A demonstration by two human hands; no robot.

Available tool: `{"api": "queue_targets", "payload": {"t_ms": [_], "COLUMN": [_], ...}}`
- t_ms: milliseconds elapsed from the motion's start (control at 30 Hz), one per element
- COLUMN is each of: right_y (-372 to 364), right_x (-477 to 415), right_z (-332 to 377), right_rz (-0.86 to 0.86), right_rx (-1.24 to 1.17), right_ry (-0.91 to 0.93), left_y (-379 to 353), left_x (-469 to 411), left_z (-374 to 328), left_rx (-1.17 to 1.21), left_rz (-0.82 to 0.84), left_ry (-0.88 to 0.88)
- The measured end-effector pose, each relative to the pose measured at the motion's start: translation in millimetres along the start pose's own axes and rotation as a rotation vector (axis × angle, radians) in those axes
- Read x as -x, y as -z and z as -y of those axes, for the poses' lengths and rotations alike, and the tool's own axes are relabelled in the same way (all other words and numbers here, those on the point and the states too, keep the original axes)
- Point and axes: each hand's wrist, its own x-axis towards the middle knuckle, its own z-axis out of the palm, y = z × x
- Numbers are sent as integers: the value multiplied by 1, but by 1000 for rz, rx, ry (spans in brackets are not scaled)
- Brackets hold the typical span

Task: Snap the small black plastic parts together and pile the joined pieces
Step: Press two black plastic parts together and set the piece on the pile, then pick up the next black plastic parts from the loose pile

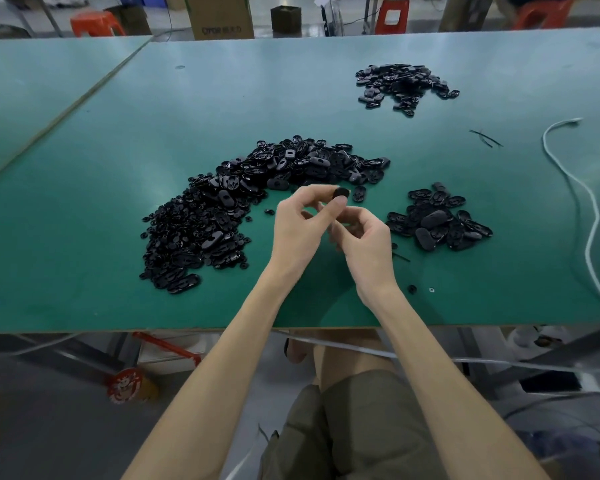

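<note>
Item: one small black part [341, 193], held clear of the green table [118, 150] at centre, pinched at the fingertips between forefinger and thumb of the left hand [297, 226]. Right hand [366, 239]: fingers curled close beneath the left; whether it holds a mating part cannot be told, as its inner side is hidden. Stock: large heap [222, 216] of black parts, 9 to 12 o'clock of the hands; small pile [437, 220] at 3 o'clock, probably the joined pieces; far pile [407, 84] at 1 o'clock, well apart. Sundries: two loose bits [412, 289] at 5 o'clock, near the table's front edge; white cable [591, 209] trailing down the 3 o'clock side. Hazards, as judged: pressure applied off-square could flick the part from so light a pinch and over the front edge to the floor; halves pressed misaligned may catch on one side only and come apart in the pile; a joined piece dropped short could fall among the heap's outliers at 12 o'clock and be lost in unjoined stock; a careless sweep toward 3 o'clock could scatter the small pile toward the cable.
</note>
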Motion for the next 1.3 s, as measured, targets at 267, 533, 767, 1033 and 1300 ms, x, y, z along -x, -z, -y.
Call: {"api": "queue_targets", "payload": {"t_ms": [267, 533, 767, 1033, 1300], "right_y": [-2, -6, -1, -2, -2], "right_x": [2, 5, 3, 2, 3], "right_z": [11, 16, 3, 2, 1], "right_rz": [-45, -17, -28, -35, -37], "right_rx": [-42, -517, 53, 43, 46], "right_ry": [-75, -191, 11, 13, 14], "left_y": [-51, -61, 8, 56, 52], "left_x": [-29, -26, -43, -54, -47], "left_z": [-39, -36, -26, 7, 27], "left_rx": [-363, -391, -691, -1212, -1166], "left_rz": [309, 404, 87, 254, 56], "left_ry": [-91, -78, -38, -4, -110]}}
